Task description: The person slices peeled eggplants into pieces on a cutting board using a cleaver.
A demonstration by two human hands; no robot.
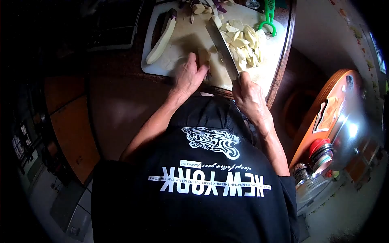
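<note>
Knife [223, 46] is gripped by R hand [251, 99] over cutting board [159, 32]; blurred veg. piece [204, 56] is grasped by L hand [189, 77] toward board's near edge. Prob. light, firm-ish & slippery where peeled, it's best held by its sides, w/ fingertips tucked.

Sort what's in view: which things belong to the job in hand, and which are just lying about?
Part of the job:
knife
cutting board
pale cut pieces
long pale piece
green peeler, probably, though unheld

Just lying about:
orange cloth
stacked bowls
</note>
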